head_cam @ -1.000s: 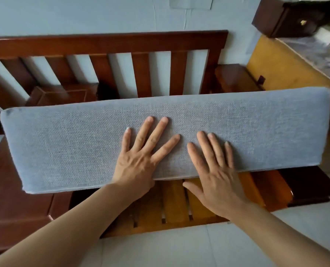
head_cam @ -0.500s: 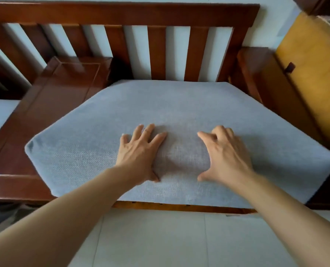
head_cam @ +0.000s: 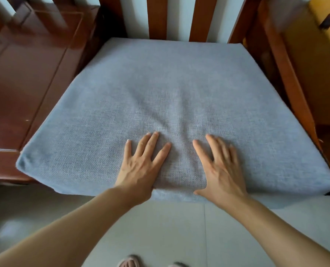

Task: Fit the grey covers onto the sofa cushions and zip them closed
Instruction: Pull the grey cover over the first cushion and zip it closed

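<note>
Grey woven fabric covers the sofa cushion point(head_cam: 179, 97), which lies flat on the seat of a dark red-brown wooden sofa frame point(head_cam: 287, 89), its far edge against the upright back slats point(head_cam: 159, 16) and its near edge overhanging the front of the seat toward the pale tiled floor point(head_cam: 179, 228). The cover sits smooth across the top, with soft creases running out from the middle toward the near edge. No zip can be seen from this angle.

Both hands lie on the near middle of the cushion, side by side and slightly apart. The left hand point(head_cam: 141, 166) rests palm down with its fingers straight and spread, tips pointing to the far side; its grip is released, simply pressing on the fabric. The right hand point(head_cam: 222, 170) lies the same way, fingers straight and together, thumb out along the cushion's near edge, grip likewise released and flat on the cover. The fabric dips a little between and beneath the two palms.

To the left of the cushion a glossy wooden side panel point(head_cam: 25, 83) of the same frame lies level with the seat. To the far right stands a yellow-orange wooden board point(head_cam: 318, 64) with a small dark fitting near its top. At the very near edge of the view the toes of a pair of slippers point(head_cam: 129, 263) show on the floor.
</note>
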